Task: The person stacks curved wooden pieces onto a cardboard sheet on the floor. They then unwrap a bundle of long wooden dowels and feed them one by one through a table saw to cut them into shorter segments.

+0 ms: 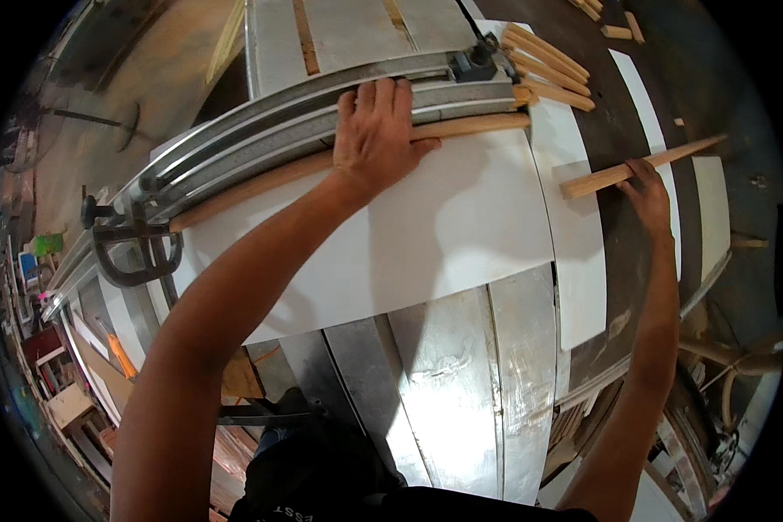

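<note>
One hand on a long wooden stick, one hand pinching a pointy one
Upper middle: left hand [376,139], fingers close together, over the long brown wooden stick [474,127], which looks uncut; right: right hand's [648,196] fingers pinch the pointy tan wooden stick [596,181]; upper right: short tan wooden sticks [548,52] look cut.

So the main surface is a metal table [448,391] made of long silvery panels, and man, it's shiny up front. A big white board [461,217] lies across it, with a long wooden strip [265,181] on top along the board's far side. To the right there's a dark brown top [613,113] (kinda scuffed near the front edge), with a narrow white strip [644,100] and a bunch of wooden sticks [548,65] fanned out at the far end.
</note>
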